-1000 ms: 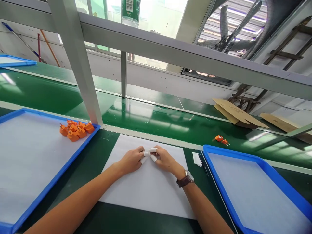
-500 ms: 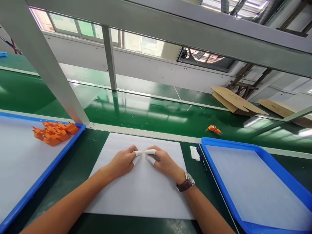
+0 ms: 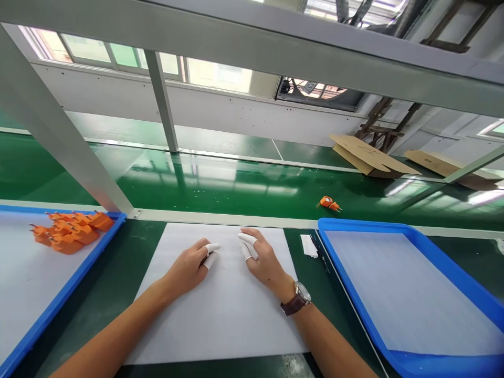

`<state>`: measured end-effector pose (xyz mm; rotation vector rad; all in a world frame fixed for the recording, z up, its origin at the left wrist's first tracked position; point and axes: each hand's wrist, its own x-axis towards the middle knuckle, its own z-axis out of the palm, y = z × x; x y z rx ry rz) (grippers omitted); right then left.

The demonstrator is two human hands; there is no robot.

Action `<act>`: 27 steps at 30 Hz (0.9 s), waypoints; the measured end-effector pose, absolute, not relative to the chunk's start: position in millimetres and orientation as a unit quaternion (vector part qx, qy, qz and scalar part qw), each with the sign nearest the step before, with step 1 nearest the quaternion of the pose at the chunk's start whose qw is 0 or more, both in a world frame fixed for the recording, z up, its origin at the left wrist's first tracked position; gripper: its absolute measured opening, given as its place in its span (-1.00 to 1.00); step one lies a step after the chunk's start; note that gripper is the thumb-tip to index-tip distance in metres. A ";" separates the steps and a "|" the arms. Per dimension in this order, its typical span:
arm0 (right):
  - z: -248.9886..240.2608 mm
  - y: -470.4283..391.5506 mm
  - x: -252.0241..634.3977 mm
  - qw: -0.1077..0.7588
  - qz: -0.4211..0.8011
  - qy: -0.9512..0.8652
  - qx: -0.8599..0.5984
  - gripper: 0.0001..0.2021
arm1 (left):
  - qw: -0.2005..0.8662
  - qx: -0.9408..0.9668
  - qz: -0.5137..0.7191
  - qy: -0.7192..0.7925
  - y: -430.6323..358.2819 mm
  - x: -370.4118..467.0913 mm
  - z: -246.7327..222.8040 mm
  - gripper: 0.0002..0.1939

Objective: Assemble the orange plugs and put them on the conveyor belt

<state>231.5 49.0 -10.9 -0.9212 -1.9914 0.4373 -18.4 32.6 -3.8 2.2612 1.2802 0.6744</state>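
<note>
A large white sheet [image 3: 228,315] lies on the dark green bench, with both hands over its upper half. My left hand [image 3: 191,266] has white finger covers on thumb and index finger; these are slightly apart, and nothing shows between them. To its right, my right hand [image 3: 264,258] wears similar white covers, its fingers spread a little and holding nothing visible. A gap of bare sheet separates the two hands. On my right wrist is a watch [image 3: 296,298] with a dark strap.
At left, a blue tray [image 3: 74,283] carries several orange plugs [image 3: 71,231]. Another blue tray [image 3: 364,226], lined with white, lies at right beside a small white scrap [image 3: 308,245]. Farther back are an orange plug piece [image 3: 329,203], cardboard [image 3: 374,155] and a metal post [image 3: 74,126].
My hands, whose fingertips nearly met over the sheet, have drawn apart, left hand leftward and right hand slightly rightward. The camera view has shifted a little.
</note>
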 end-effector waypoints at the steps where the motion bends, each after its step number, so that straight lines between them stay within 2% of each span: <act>1: -12.1 50.5 233.0 0.415 0.162 -0.809 -0.384 -0.59 | 0.222 0.825 0.236 0.463 32.4 -18.4 -4.0 -0.60; 4: -15.9 51.1 232.7 0.333 0.111 -0.844 -0.405 -0.65 | 0.198 0.838 0.212 0.462 32.9 -18.9 -5.8 -0.60; 8: -20.1 46.4 224.6 0.254 0.031 -0.871 -0.419 -0.55 | 0.148 0.853 0.182 0.466 33.5 -19.9 -10.1 -0.65; 11: -22.2 42.5 219.2 0.211 -0.021 -0.877 -0.430 -0.61 | 0.121 0.861 0.158 0.469 33.0 -20.1 -13.2 -0.67; 14: -24.2 39.7 216.8 0.193 -0.048 -0.880 -0.432 -0.68 | 0.109 0.860 0.137 0.480 32.7 -19.3 -15.2 -0.70; 19: -29.0 37.2 215.2 0.183 -0.082 -0.880 -0.432 -0.64 | 0.102 0.856 0.122 0.492 32.9 -18.9 -19.8 -0.64; 27: -23.0 39.9 218.6 0.199 -0.032 -0.876 -0.437 -0.76 | 0.192 0.842 0.167 0.476 37.8 -25.0 -15.3 -0.69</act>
